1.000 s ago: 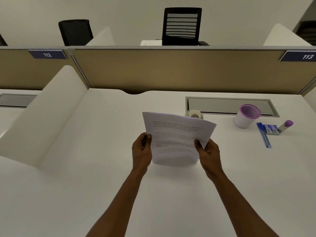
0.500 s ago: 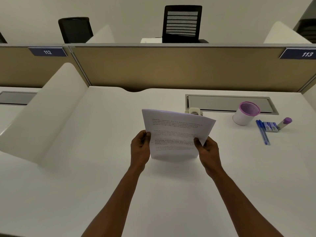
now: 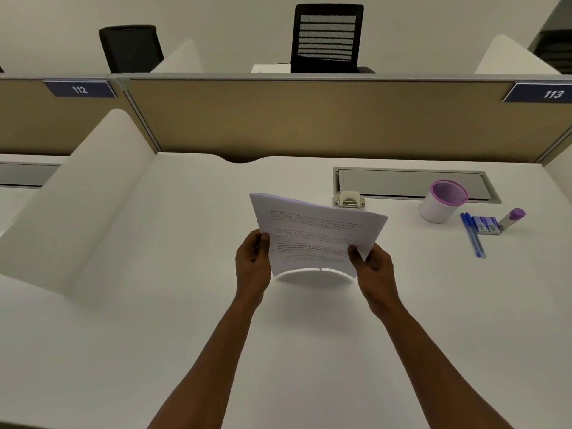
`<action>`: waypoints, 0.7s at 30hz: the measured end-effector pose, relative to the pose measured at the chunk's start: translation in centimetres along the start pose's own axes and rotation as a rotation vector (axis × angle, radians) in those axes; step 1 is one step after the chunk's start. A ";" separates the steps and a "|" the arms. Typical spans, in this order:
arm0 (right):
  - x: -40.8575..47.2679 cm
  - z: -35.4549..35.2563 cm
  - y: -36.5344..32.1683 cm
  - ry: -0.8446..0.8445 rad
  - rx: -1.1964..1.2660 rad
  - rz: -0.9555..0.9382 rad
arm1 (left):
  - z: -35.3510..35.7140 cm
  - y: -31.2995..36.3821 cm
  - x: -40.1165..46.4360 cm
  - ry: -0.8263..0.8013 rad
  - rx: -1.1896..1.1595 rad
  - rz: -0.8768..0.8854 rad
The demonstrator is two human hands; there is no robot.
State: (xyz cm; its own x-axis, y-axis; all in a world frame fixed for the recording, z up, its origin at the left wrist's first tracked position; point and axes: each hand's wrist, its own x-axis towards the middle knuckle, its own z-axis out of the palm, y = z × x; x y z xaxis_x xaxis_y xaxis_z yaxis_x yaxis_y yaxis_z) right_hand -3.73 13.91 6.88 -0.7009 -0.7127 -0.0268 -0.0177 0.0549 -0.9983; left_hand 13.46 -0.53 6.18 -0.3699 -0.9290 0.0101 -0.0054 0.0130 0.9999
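While you hold the stack of pages (image 3: 315, 239) up over the white desk (image 3: 154, 335), the job looks like it is only near its start. The pages are picked up and stand almost straight, with the printed side facing you. The bottom edge bends in a curve low by the desk, and I cannot tell if it touches. I think you are lining the pages up so the edges match. That part looks close to done, as the top edge looks even. What is left, I guess, is to join them or lay them down. The little cream tool (image 3: 349, 199) just behind the pages may be a stapler, and no hand is on it. Your left hand (image 3: 252, 264) pinches the left edge low down, thumb (image 3: 264, 238) on the front and the other fingers curled round behind. Your right hand (image 3: 376, 270) pinches the right edge the same way, with its thumb (image 3: 354, 253) on the front. The fingers at the back are hidden, so I cannot tell how wide they spread
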 end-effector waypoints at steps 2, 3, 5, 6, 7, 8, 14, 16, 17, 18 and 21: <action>-0.1 0.3 0.1 -0.009 -0.001 0.020 | 0.1 -0.1 0.0 0.004 0.006 -0.006; -0.1 0.4 0.1 -0.012 -0.007 0.024 | 0.2 -0.2 -0.1 0.006 0.010 -0.008; 0.0 0.5 0.1 -0.006 -0.029 0.017 | 0.2 -0.1 0.0 0.013 0.022 0.001; 0.0 0.4 0.1 -0.001 -0.038 0.009 | 0.2 -0.1 0.1 0.018 0.027 0.008; 0.1 0.4 0.1 0.002 -0.046 0.002 | 0.1 -0.1 0.1 0.021 0.031 0.013; 0.2 0.4 0.1 0.003 -0.055 -0.001 | 0.0 -0.1 0.1 0.022 0.036 0.016; 0.3 0.1 0.4 0.019 -0.074 0.007 | 0.1 0.1 0.0 0.010 0.014 0.025; 0.2 0.0 0.3 0.024 -0.057 -0.002 | 0.1 0.2 -0.1 0.008 0.008 0.041; 0.1 0.0 0.3 0.022 -0.053 0.005 | 0.1 0.1 -0.2 0.006 0.006 0.039; 0.0 0.0 0.5 0.017 -0.053 0.018 | 0.1 -0.2 -0.3 0.001 0.001 0.028; -0.3 -0.1 0.8 0.011 -0.055 0.030 | 0.1 -0.6 -0.6 -0.009 -0.012 0.009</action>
State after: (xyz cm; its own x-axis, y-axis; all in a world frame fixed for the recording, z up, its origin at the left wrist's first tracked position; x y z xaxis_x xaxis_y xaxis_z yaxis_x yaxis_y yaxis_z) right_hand -3.56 14.25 6.09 -0.7092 -0.7028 -0.0560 -0.0354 0.1148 -0.9928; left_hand 13.63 0.04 5.57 -0.3784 -0.9255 0.0194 0.0091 0.0173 0.9998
